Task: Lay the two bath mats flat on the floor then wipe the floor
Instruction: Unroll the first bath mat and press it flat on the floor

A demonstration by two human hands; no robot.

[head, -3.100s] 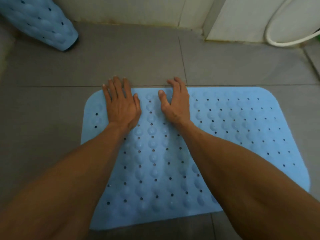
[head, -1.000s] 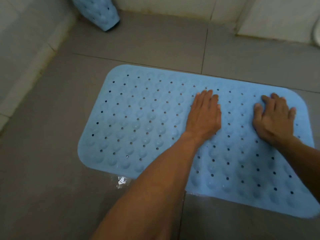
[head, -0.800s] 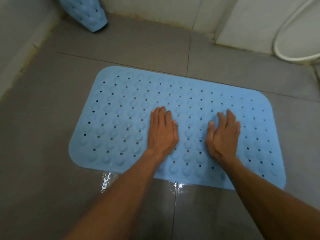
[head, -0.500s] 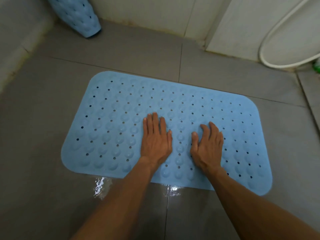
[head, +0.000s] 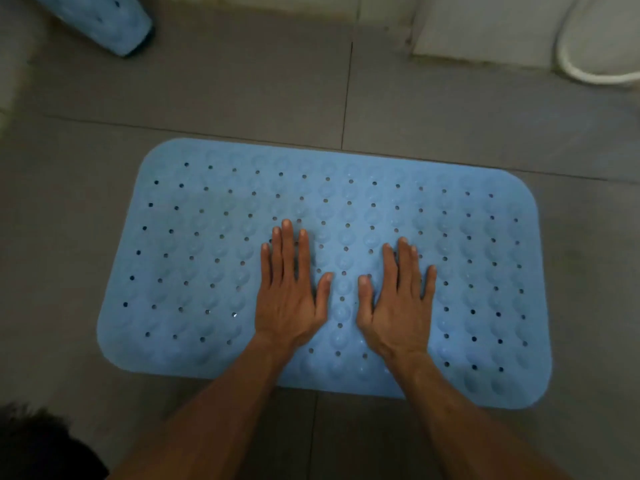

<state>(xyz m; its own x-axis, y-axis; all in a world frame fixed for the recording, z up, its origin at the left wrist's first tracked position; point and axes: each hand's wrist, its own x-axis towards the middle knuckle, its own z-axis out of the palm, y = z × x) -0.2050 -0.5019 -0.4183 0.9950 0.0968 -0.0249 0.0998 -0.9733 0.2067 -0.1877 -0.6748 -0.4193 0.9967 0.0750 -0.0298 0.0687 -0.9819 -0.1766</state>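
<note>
Mat on the floor: a light blue bath mat with rounded corners lies flat on the grey tiles in the middle of the view, long side running left to right. Rows of small round holes and raised bumps cover it. Its near edge sits just ahead of the forearms.
Second mat: at the top left corner, a blue mat of the same pattern stands rolled or folded against the wall, well apart from the flat one. Only its lower end shows, and it is blurred.
Dark patch: at the bottom left corner something dark enters the view; what it is cannot be told.
Floor: large grey tiles with thin dark joints, one joint running along just behind the far edge of the flat mat and one running towards the viewer under the mat's middle.
Left hand: the left hand rests palm down on the mat, a little left of centre, fingers straight and close together, thumb out to the side. It holds nothing.
Right hand: the right hand lies palm down just beside the left, apart from it, fingers spread a little, thumb pointing inward. It holds nothing.
White hose: at the top right a white curved hose or pipe lies on the floor by the pale wall.
</note>
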